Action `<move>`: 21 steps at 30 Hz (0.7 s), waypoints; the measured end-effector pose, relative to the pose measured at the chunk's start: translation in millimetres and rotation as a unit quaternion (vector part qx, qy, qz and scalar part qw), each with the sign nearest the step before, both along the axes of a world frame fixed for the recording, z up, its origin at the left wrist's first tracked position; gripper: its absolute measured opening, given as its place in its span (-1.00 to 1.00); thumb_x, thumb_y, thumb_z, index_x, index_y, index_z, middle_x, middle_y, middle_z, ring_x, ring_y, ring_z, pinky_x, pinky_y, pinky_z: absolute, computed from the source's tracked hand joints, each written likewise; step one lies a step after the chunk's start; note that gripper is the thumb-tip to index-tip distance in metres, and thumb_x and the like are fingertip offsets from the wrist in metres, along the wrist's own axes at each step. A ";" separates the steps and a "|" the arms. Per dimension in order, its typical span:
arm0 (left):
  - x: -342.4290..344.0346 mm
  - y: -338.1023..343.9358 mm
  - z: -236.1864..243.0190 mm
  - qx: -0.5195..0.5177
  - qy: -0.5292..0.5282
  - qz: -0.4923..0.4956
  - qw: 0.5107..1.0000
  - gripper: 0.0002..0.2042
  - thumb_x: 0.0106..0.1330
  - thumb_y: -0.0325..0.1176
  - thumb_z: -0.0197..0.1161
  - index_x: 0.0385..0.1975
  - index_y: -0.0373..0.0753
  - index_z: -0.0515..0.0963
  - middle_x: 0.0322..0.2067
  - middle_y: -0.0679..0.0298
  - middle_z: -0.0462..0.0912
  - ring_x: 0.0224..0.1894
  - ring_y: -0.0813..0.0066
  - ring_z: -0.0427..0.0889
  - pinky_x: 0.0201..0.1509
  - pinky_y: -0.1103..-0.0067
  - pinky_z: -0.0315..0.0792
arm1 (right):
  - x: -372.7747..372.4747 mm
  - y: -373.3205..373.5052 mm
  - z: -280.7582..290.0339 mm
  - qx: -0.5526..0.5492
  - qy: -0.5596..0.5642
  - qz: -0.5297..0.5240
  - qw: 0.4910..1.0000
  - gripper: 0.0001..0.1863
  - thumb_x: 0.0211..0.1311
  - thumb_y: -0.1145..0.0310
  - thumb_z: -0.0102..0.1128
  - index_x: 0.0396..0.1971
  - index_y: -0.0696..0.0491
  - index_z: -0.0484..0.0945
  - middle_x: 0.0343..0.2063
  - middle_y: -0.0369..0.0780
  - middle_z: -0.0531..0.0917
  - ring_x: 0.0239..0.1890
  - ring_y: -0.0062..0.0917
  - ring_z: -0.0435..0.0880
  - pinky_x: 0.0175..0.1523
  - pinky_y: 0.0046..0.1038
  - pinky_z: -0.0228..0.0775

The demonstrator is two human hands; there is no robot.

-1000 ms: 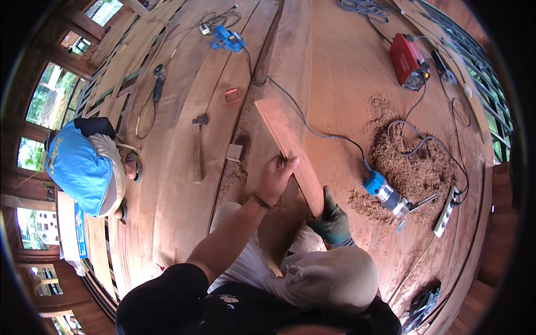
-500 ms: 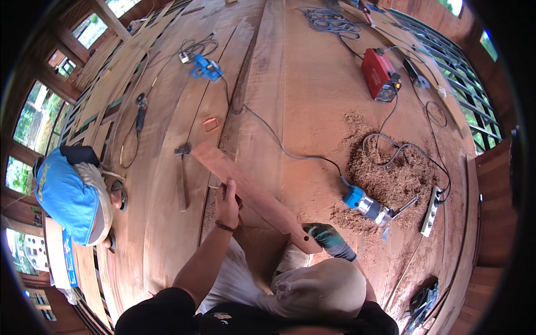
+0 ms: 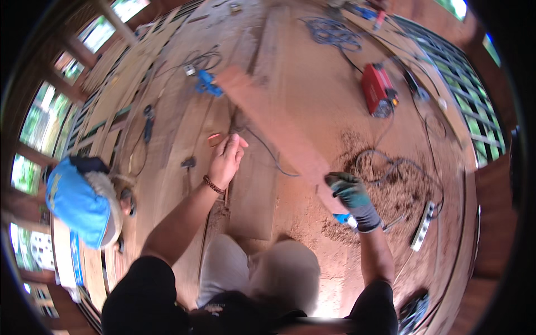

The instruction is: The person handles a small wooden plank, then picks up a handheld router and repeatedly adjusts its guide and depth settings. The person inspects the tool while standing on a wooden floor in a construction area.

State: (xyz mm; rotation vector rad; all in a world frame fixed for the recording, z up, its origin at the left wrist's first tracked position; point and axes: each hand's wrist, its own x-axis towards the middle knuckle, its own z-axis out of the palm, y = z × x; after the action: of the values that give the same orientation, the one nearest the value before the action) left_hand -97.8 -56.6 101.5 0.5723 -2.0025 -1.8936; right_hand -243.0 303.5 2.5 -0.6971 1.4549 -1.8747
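A long reddish-brown wooden board (image 3: 273, 125), blurred by motion, slants up and away to the left above the plank floor. At its near end my right hand (image 3: 350, 192), in a dark green and grey glove, is closed on it. My bare left hand (image 3: 225, 162), with a bracelet at the wrist, is raised left of the board and apart from it, fingers loosely stretched and holding nothing. A blue power tool (image 3: 345, 220) lies below the right hand, mostly hidden by board and glove. Left of my left hand a hammer (image 3: 188, 163) lies on the floor.
Sawdust (image 3: 399, 190) is heaped at right, beside a white power strip (image 3: 422, 226). Farther off stand a red boxy machine (image 3: 379, 89) and a blue power tool (image 3: 207, 84), with trailing cords. An angle grinder (image 3: 148, 123) lies left. A person in blue (image 3: 81, 195) crouches at far left.
The board has swung up and away from my lap, its far end now past the small orange-red item. My left hand has let go of it; my right hand has risen with its near end.
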 end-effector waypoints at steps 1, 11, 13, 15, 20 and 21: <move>13.4 -0.5 13.9 -0.076 -0.001 0.012 0.997 -0.58 0.64 0.01 -0.09 -0.30 -0.17 0.55 -0.63 0.50 0.30 -0.66 0.77 0.18 -0.61 0.69 0.10 | -13.5 8.3 17.4 0.036 -0.088 -0.018 0.995 -0.66 0.27 0.58 0.14 0.04 0.29 0.61 -0.10 -0.13 0.76 -0.14 -0.63 0.70 -0.04 -0.62 0.55; 141.5 129.5 51.6 -0.050 -0.309 -0.289 0.905 -0.70 0.54 -0.11 0.00 -0.23 -0.14 0.62 -0.57 0.27 0.53 -0.45 0.37 0.57 -0.26 0.38 0.48 | 82.8 113.8 109.0 0.332 0.330 -0.057 0.882 -0.81 0.33 0.38 0.13 -0.29 0.03 0.75 -0.18 -0.18 0.78 -0.07 -0.41 0.76 -0.03 -0.37 0.62; 143.7 146.5 69.0 -0.250 -0.217 -0.370 0.868 -0.74 0.46 -0.17 0.04 -0.33 -0.13 0.63 -0.44 0.19 0.64 -0.32 0.24 0.64 -0.09 0.23 0.50 | 137.7 125.2 112.3 0.202 0.290 -0.125 0.927 -0.81 0.25 0.30 0.28 -0.23 0.03 0.77 -0.24 -0.19 0.80 -0.19 -0.40 0.79 -0.05 -0.39 0.65; 132.8 158.6 99.0 -0.406 -0.227 -0.467 0.752 -0.77 0.33 -0.25 0.08 -0.52 -0.13 0.60 -0.36 0.19 0.69 -0.12 0.27 0.67 0.14 0.15 0.46 | 192.2 149.3 123.4 0.277 0.215 -0.134 0.927 -0.79 0.20 0.28 0.32 -0.24 0.03 0.78 -0.25 -0.16 0.81 -0.20 -0.39 0.80 -0.06 -0.36 0.65; 140.6 130.4 241.3 0.081 -0.352 -0.299 0.883 -0.80 0.42 -0.31 0.07 -0.13 -0.13 0.63 -0.40 0.24 0.64 -0.30 0.41 0.66 -0.09 0.33 0.58 | 238.7 202.5 187.1 0.485 0.321 0.224 0.782 -0.76 0.21 0.21 0.26 -0.36 0.06 0.75 -0.29 -0.11 0.79 -0.22 -0.32 0.79 -0.12 -0.29 0.62; 144.6 123.8 268.1 0.209 -0.418 -0.195 0.862 -0.76 0.48 -0.31 0.05 0.02 -0.12 0.61 -0.41 0.25 0.62 -0.41 0.46 0.66 -0.25 0.38 0.66 | 230.1 209.4 207.2 0.539 0.233 0.251 0.769 -0.76 0.21 0.21 0.26 -0.36 0.06 0.75 -0.30 -0.10 0.79 -0.23 -0.32 0.79 -0.12 -0.29 0.62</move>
State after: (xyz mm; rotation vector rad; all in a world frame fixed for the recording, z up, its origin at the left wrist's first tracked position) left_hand 46.9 67.2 369.5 1.3964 -2.3060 -2.6830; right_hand -12.9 512.9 209.6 -0.8280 2.0388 -0.2648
